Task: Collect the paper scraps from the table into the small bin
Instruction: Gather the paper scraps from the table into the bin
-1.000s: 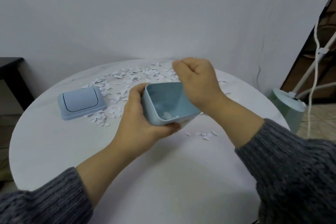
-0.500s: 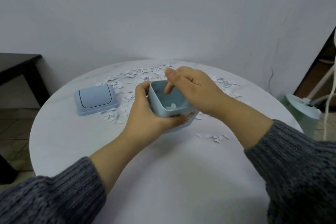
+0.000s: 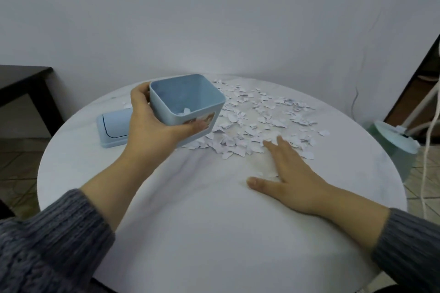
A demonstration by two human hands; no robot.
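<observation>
Pale-blue bin — few scraps inside — gripped by left hand; right hand lies flat.

Round white table, seen from above.
- Small bin: light blue, rectangular, open top tilted toward the camera. A printed label is on its near wall and a few white scraps lie inside.
- Left hand: grips the bin, with the thumb on its far left corner and the fingers curled under the near wall.
- Paper scraps: white, torn, spread in a loose heap across the far right of the table.
- Right hand: flat on the tabletop, fingers spread, fingertips touching the heap's near edge.
- Light-blue lid: flat on the table, partly hidden behind the left hand.
- Grey knit sleeves: one on each forearm.
</observation>
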